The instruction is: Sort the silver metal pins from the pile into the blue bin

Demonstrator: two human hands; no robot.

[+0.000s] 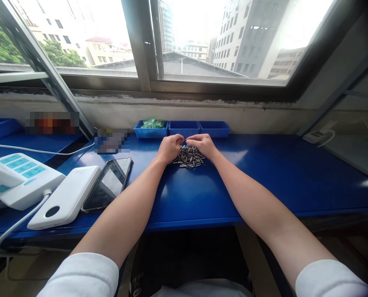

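Note:
My left hand (170, 148) and my right hand (205, 144) meet over the far part of the blue worktop, thumbs and fingers pinched together. Between their fingertips is a thin dark metal rod (185, 140), too small to make out in detail. Just below the fingers lies a loose pile of small slim metal rods (190, 157), dark and silvery, pointing every way. Both hands partly cover the edges of this pile. Behind them stand three blue bins in a row. The left bin (151, 133) holds green-tinted plastic packets (153, 123); the middle bin (184, 131) and right bin (214, 131) show no contents above their rims.
On the left of the worktop (190, 202) lie a phone (108, 184), a white power bank (64, 197) and a white power strip (19, 177) with cables. A metal shelf post (60, 90) rises at the left. A window sill (184, 97) runs behind the bins.

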